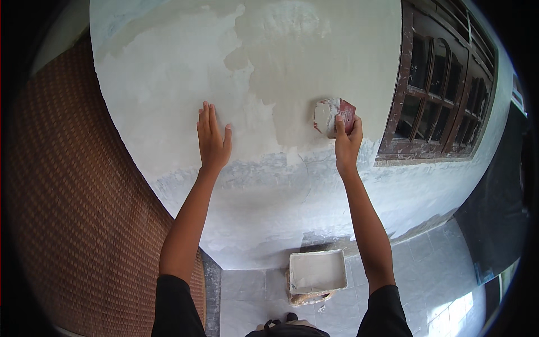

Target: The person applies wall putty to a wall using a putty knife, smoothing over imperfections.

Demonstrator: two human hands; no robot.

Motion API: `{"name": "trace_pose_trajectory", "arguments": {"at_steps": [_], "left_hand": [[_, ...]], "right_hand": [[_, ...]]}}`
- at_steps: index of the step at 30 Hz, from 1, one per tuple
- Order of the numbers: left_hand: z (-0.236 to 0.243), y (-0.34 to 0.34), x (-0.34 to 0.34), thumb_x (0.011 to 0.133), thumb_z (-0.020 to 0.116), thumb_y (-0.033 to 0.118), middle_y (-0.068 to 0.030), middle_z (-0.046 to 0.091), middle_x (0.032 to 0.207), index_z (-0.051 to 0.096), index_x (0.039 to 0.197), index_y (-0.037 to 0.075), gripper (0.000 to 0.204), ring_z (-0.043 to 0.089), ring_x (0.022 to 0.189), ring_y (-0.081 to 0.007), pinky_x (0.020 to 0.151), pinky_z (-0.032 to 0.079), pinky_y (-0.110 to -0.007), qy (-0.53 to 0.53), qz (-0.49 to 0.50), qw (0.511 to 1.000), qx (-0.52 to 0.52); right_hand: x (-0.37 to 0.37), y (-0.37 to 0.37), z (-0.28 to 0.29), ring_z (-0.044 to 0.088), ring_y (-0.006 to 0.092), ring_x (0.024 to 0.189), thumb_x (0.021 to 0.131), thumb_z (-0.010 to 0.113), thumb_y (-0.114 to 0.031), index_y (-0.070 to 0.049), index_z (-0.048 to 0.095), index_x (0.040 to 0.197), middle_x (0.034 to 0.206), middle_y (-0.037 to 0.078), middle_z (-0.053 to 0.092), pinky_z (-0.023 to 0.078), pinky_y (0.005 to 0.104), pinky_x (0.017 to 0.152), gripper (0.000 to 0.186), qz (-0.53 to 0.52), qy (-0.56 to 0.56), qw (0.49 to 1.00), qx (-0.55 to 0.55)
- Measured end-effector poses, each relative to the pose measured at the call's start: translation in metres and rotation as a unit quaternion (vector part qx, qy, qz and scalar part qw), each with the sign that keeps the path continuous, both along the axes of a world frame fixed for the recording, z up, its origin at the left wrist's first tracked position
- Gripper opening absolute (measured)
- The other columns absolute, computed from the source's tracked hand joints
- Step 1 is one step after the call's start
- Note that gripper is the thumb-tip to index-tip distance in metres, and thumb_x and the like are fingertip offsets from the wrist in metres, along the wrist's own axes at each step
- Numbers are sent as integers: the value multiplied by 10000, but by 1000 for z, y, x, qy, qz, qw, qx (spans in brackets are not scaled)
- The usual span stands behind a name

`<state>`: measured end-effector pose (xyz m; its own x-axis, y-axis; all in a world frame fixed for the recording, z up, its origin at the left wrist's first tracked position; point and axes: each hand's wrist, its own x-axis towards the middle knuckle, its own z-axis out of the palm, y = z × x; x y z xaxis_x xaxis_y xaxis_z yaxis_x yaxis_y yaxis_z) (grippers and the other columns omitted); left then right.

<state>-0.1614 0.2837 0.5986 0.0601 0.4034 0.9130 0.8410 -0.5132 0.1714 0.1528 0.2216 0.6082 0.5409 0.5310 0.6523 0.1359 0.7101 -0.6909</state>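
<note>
My left hand (pixel 213 135) is raised at the plastered wall (pixel 292 67), fingers extended and roughly together, palm toward the surface; whether it touches cannot be told. To its right my right hand (pixel 349 140) grips a flat red scraper (pixel 347 112) coated on its left part with pale putty, held up against or close to the wall, left of the window. The wall has patchy beige and white coats, with a greyer band lower down. Below, between my forearms, a rectangular tray (pixel 317 268) of white putty stands on a stained support.
A dark wooden window (pixel 443 84) with small panes sits at right. A curved woven brown mat or screen (pixel 84 196) fills the left side. Grey floor tiles (pixel 404 269) lie along the wall's foot, and a dark panel (pixel 494 191) stands at far right.
</note>
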Motion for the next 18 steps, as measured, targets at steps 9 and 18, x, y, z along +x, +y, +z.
{"name": "trace_pose_trajectory", "arguments": {"at_steps": [9,18], "left_hand": [[-80,-23,18,994,464,208,-118,158,1652,196,1574,64,656,193,1510,-333,1209,175,-527,38,-28,996,-72],[-235,-71,45,1002,465,230,-118,213,1637,234,1563,67,628,225,1503,-314,1213,180,-518,77,-66,970,-220]], "right_hand": [[38,-34,-143,557,113,906,988,633,-242,-8,582,1132,991,58,630,463,275,828,279,8,-88,986,-144],[76,-91,-345,642,186,921,978,624,-267,-3,582,1117,980,132,686,501,338,833,302,6,-88,929,-359]]}}
